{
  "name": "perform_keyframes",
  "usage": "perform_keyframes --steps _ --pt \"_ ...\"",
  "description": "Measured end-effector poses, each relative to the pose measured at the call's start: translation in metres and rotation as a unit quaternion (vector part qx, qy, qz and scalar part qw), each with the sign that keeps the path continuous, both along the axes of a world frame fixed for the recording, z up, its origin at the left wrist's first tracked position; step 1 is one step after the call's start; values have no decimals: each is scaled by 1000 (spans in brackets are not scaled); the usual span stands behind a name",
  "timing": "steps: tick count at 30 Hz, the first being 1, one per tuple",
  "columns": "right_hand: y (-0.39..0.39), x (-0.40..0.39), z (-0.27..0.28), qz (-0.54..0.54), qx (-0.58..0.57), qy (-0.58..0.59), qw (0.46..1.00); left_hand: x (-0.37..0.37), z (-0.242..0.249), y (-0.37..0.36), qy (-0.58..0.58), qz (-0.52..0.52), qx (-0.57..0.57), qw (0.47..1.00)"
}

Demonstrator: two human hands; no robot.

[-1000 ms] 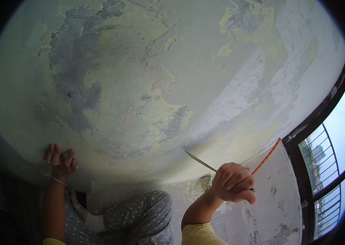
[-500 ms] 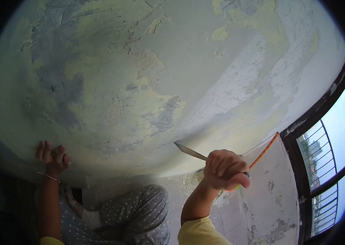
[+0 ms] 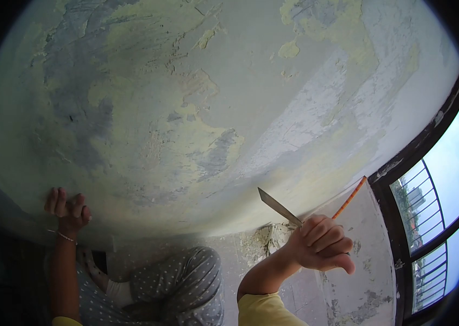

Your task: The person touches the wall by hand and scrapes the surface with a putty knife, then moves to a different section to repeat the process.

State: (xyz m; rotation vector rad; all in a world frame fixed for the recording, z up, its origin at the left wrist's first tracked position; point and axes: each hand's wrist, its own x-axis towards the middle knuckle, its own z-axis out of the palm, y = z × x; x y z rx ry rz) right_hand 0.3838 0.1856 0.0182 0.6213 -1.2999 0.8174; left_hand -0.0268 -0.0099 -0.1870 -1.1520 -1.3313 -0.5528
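Observation:
My right hand [image 3: 324,244] is closed around the handle of a scraper [image 3: 278,206]; the handle is hidden in the fist. Its flat metal blade points up and left, its tip close to the patchy wall [image 3: 186,130]; whether it touches cannot be told. At the lower left my left hand [image 3: 68,211] is raised at the wall with loosely bent, parted fingers and nothing visible in them. A thin bracelet circles that wrist. The wall shows grey areas, yellowish coating and flaking edges.
My bent legs in dotted grey trousers [image 3: 186,277] are below, between my arms. Behind my right hand an orange strip [image 3: 350,196] slants towards the dark window frame [image 3: 392,217]. Crumbled plaster [image 3: 265,239] shows beside my right forearm. Outside the window are railings [image 3: 430,277].
My right hand has moved right and slightly down with the scraper, drawing the blade tip to the right. The hand has turned a little. My left hand stays nearly in place.

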Motion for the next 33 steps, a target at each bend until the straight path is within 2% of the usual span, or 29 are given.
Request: perform_keyframes --steps 4,7,8,11,13,15,18,19,21,22,25,27,29,31,33 --pt "12 -23 2 -55 -5 -84 995 4 4 1 3 2 -2 1000" --pt "7 -4 9 -19 -2 -51 999 3 2 3 1 1 4 1000" --pt "1 9 13 6 -4 -3 1000 1 0 1 -3 3 -2 1000" --pt "11 -6 4 -33 -4 -5 999 2 -2 1 -5 -1 -5 1000" --pt "19 -22 -4 -22 -1 -83 996 3 3 2 0 3 1 1000" --pt "12 -12 2 -14 24 -79 997 1 0 1 1 9 -10 1000" --pt "-10 14 16 -2 29 18 999 1 -3 0 1 11 -20 1000" --pt "-4 6 13 -3 29 15 999 1 -2 0 4 8 -16 1000" --pt "17 -23 -1 -43 8 -71 997 6 6 0 2 9 -10 1000" --pt "20 -25 -7 -24 -26 -80 996 7 9 2 4 11 -6 1000" --pt "11 -19 -1 -34 28 -93 995 2 3 2 8 14 -10 1000" --pt "-2 -6 7 -9 15 -17 1000 3 7 4 11 11 -5 1000" --pt "2 -4 6 -35 -3 31 999 4 6 2 10 8 2 1000" --pt "20 -28 -9 -31 -19 -80 996 3 3 2 11 10 -7 1000" --pt "20 -24 -3 -31 -4 -100 995 2 3 3 14 16 -5 1000"
